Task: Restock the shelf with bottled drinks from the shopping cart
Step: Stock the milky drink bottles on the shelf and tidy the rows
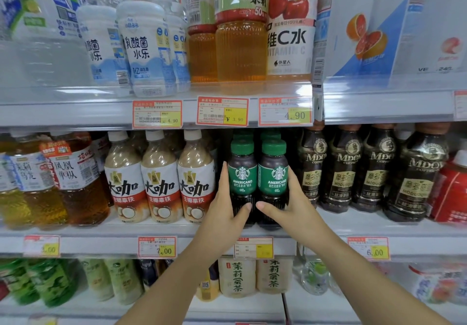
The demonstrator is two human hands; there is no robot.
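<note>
Placement step: our left hand grips one coffee bottle, right hand the second bottle at its three o'clock, both on shelf; next we likely let go.

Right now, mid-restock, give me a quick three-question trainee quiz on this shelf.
1. True or false: both hands hold coconut latte bottles.
2. Which bottles stand just right of the Americano bottles? A) tea B) MDOV coffee C) water
3. What colour are the Americano caps?
Key: 1 false, the left hand and right hand each hold one of the Americano bottles; 2 B; 3 green.
</note>
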